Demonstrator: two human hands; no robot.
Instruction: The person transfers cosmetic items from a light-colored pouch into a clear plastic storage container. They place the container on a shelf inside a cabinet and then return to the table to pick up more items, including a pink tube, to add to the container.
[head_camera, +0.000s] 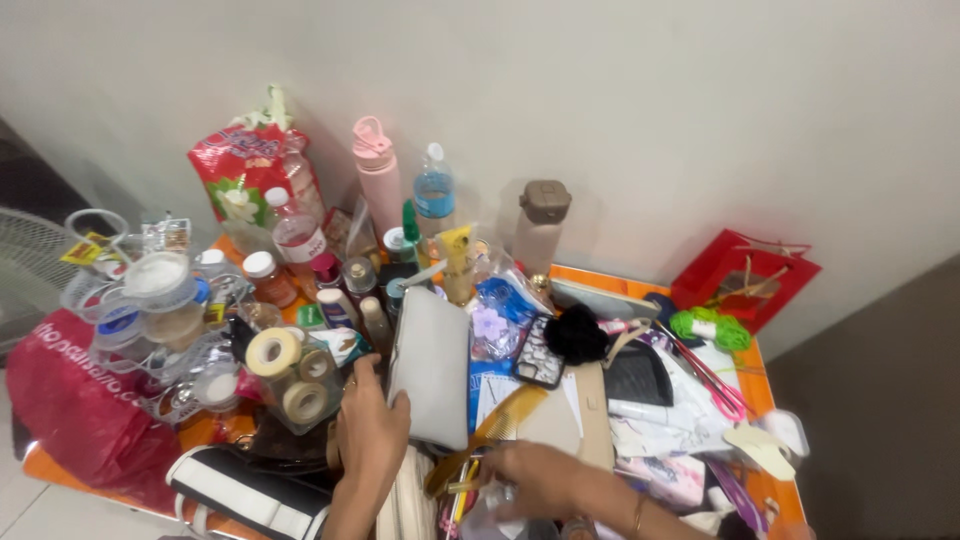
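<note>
the left hand rests with fingers together on the lower edge of a white pouch mid-table; the right hand, fingers curled, touches small clutter beside a yellow comb near the front edge of the orange table.

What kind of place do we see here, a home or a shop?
Most likely a home, in a corner by a plain wall. An orange table is crowded with personal things: water bottles such as the pink bottle, a comb, tape rolls. The left hand touches a grey pouch.
</note>
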